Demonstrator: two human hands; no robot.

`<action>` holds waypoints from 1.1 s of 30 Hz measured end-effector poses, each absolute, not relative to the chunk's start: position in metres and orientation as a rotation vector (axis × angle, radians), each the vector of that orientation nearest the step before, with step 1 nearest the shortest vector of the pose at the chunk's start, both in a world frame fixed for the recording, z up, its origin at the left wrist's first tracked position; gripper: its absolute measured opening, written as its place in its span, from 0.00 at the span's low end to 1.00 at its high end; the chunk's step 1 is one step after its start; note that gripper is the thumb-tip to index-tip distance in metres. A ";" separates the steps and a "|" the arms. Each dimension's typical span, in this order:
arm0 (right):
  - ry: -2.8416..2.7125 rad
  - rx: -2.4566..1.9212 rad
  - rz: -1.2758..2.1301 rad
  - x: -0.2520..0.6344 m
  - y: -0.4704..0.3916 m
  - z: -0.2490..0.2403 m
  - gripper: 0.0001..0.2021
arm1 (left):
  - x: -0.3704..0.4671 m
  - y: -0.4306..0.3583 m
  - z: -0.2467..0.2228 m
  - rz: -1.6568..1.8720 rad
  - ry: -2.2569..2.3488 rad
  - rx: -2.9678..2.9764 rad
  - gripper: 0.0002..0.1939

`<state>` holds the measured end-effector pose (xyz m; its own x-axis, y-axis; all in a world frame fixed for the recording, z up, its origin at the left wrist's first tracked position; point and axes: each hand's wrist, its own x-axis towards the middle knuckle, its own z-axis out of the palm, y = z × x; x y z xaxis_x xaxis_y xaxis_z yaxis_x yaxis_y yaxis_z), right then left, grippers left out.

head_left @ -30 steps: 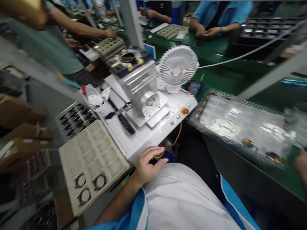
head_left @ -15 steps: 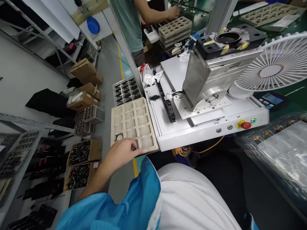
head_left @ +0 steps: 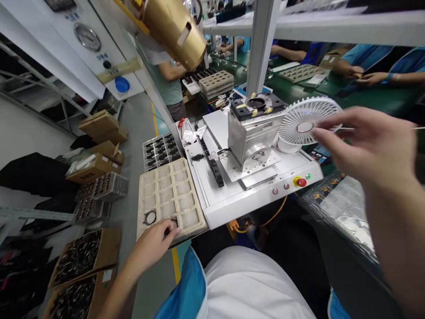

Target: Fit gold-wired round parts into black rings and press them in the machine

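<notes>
My left hand (head_left: pixel 156 243) reaches over the front edge of a beige compartment tray (head_left: pixel 142 188). Its fingers curl in around a small black ring (head_left: pixel 174 222), which shows only in part between thumb and forefinger. Another thin black ring (head_left: pixel 150 217) lies in the compartment beside it. Raised at the right, my right hand (head_left: pixel 368 141) has thumb and forefinger drawn together in a pinch, in front of a white fan (head_left: pixel 294 117). Whatever sits between those fingertips, if anything, cannot be made out.
A white machine base (head_left: pixel 229 206) carries a metal fixture (head_left: pixel 244 141), a black strip (head_left: pixel 215 172) and a red stop button (head_left: pixel 301 182). A brass-coloured cylinder (head_left: pixel 179 35) hangs above. Clear plastic trays (head_left: pixel 345 208) stand right. Co-workers sit at a green bench (head_left: pixel 368 95).
My right hand has come into view at the right. The view has tilted up, showing the brass cylinder and more co-workers. My left hand stays at the tray, its fingers more curled.
</notes>
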<state>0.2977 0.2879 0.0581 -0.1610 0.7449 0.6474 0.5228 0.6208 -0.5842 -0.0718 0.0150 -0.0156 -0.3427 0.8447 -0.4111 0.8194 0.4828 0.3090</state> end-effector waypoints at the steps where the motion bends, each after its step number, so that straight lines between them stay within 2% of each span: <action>1: -1.882 -0.940 0.242 0.287 0.299 0.071 0.07 | -0.072 0.014 -0.016 0.081 2.209 1.359 0.20; 4: -2.188 -0.778 0.209 0.250 0.341 0.109 0.11 | -0.071 0.012 -0.018 0.151 2.223 1.308 0.20; 8: -2.560 -0.787 0.439 0.215 0.385 0.143 0.12 | -0.064 0.011 -0.019 0.130 2.259 1.325 0.19; 13: -2.442 -0.662 0.484 0.221 0.382 0.145 0.13 | -0.067 0.012 -0.018 0.128 2.275 1.354 0.21; 17: -1.963 -0.501 0.595 0.258 0.338 0.117 0.14 | -0.077 0.011 -0.009 0.314 2.256 1.375 0.21; 21: -1.645 -0.580 0.787 0.294 0.282 0.066 0.13 | -0.078 0.031 0.019 0.637 2.167 1.530 0.18; 27: -1.611 -0.691 0.996 0.310 0.240 -0.004 0.14 | -0.044 0.153 0.074 1.219 1.756 2.181 0.11; 29: -1.635 -0.725 1.000 0.316 0.233 -0.019 0.14 | -0.025 0.202 0.095 1.284 1.632 2.342 0.11; 33: -1.648 -0.852 0.984 0.343 0.216 -0.043 0.14 | 0.010 0.273 0.141 0.891 1.619 2.617 0.12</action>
